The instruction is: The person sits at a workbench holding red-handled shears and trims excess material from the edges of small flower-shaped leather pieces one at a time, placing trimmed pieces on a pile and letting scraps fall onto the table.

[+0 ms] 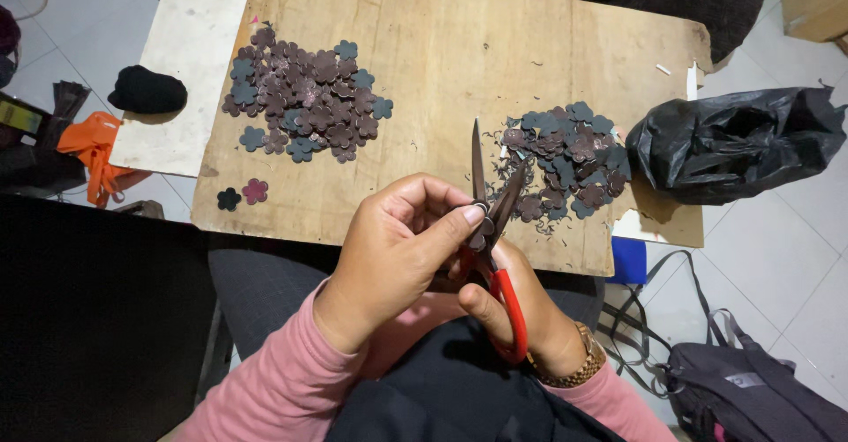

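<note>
Left hand (393,252) pinches a small flower piece (482,226) between open blades of red scissors (495,256) gripped by right hand (517,314); thumb sits close to the edge, a nick looks likely

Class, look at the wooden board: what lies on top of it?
On the wooden board lie two heaps of flower-shaped cutouts, two single flowers and thin trimmings. The hands and scissors hide part of its near edge.
</note>
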### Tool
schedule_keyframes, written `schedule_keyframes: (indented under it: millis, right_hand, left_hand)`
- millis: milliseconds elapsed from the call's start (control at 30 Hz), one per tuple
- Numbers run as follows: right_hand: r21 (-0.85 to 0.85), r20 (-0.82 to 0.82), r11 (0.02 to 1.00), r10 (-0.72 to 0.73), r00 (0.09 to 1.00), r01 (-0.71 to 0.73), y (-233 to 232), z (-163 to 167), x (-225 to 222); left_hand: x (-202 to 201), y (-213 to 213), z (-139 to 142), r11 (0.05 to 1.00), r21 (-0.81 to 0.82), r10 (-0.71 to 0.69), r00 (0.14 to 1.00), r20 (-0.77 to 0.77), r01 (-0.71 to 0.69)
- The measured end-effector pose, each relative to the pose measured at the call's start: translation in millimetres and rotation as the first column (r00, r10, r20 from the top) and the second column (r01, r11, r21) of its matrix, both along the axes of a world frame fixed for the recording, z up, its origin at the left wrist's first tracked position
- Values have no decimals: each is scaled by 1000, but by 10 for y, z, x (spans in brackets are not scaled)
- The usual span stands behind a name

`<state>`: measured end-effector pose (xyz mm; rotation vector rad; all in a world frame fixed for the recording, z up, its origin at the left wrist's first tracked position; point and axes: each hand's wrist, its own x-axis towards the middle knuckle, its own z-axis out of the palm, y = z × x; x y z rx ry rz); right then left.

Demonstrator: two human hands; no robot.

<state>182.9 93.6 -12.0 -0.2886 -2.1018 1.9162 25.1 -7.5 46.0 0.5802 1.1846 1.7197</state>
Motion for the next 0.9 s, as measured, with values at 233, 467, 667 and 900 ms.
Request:
schedule_keyframes:
  millis: [233, 467, 667, 900]
  right_hand:
    - [-14, 14, 1000, 2, 1000, -1, -6, 21, -40]
    - [-107, -60, 994, 5, 998, -11, -84, 95, -87]
    - [-24, -48, 999, -28, 998, 27, -77, 63, -89]
    - [-16, -69, 1000, -18, 997, 17, -78, 110, -102]
  left_hand:
    - [-12, -29, -2, 1000, -10, 15, 1000, -6, -15]
    - [5, -12, -40, 999, 7, 37, 999, 0, -37]
    - [1, -9, -67, 998, 34, 51, 999, -8, -51]
    - [-8, -14, -69, 999, 21, 49, 999, -7, -48]
